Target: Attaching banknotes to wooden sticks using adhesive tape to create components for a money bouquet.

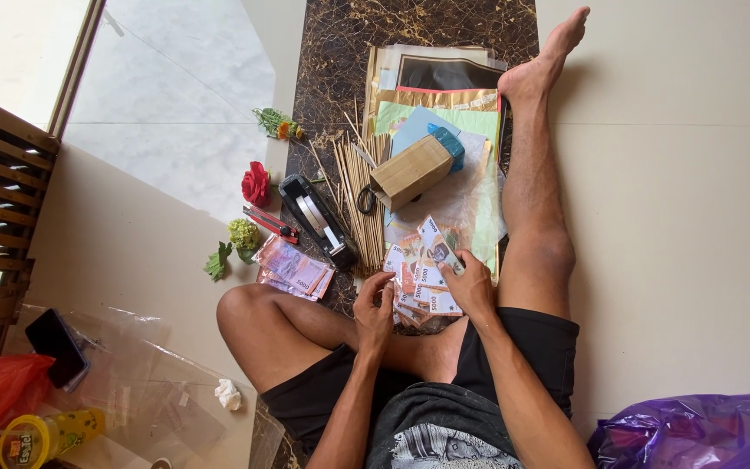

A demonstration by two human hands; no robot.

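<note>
**Paper notes fanned between both hands**

Paper banknotes (pixel 423 274) fan out on the floor between the legs. Right hand (pixel 470 287) pinches the fan's edge; left hand (pixel 373 306) curls closed on its lower corner. Bamboo skewers (pixel 359 204), black stapler (pixel 316 217) just beyond; second note stack (pixel 295 269) alongside.

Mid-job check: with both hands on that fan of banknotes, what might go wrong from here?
1. The banknotes lie fanned and loose under the left hand and right hand; a slip may scatter them.
2. The thin wooden sticks lie right beside the fan and might get knocked.
3. The bare knee sits near a second banknote stack.
</note>
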